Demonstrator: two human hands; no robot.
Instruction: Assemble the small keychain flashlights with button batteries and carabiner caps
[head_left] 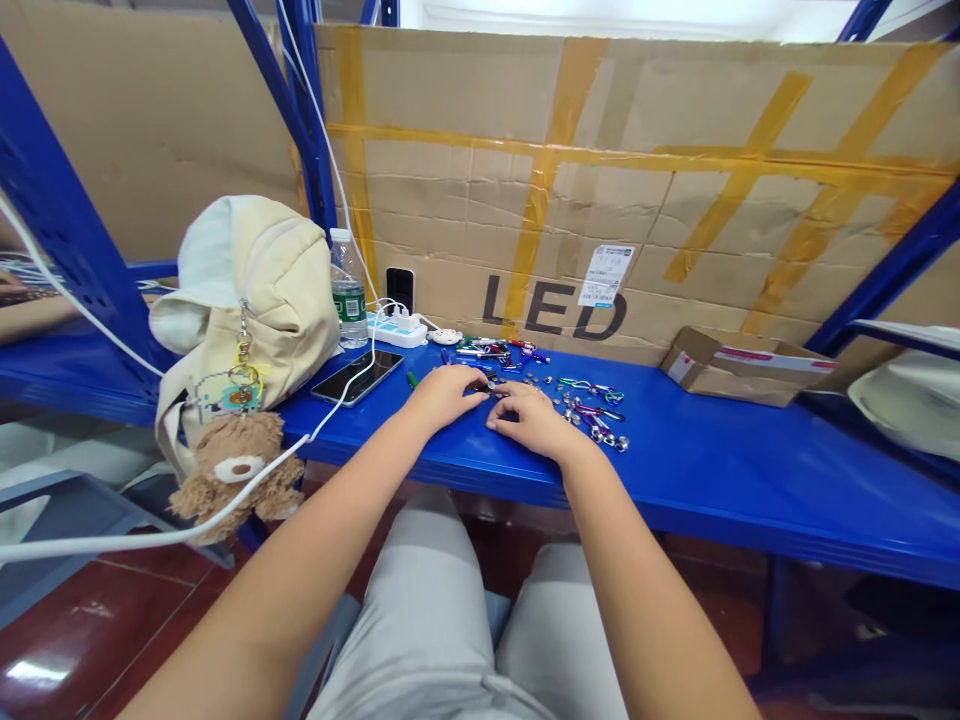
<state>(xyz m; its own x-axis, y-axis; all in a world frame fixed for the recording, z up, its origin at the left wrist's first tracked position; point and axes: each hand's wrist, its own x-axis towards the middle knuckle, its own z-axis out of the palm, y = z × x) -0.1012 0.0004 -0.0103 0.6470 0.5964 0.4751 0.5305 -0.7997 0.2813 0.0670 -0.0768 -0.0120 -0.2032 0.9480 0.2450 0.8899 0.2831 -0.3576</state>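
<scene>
My left hand (448, 396) rests low over the blue shelf top, its thumb and fingers pinched on a small shiny metal piece (491, 383). Facing it, my right hand (529, 418) has curled fingers, with the fingertips at the same small piece; what they grip is too small to name. Just right of my right hand lie several coloured carabiner clips (591, 388) and small round metal parts (600, 432). Behind the hands is a heap of coloured clips (501, 350). A green piece (412, 380) lies left of my left hand.
On the left stand a cream backpack (281, 270) with a teddy bear charm (244, 465), a water bottle (349, 295), a power strip (397, 328) and a phone (360, 378). A white cable (322, 425) crosses the front. An open cardboard box (742, 370) sits right.
</scene>
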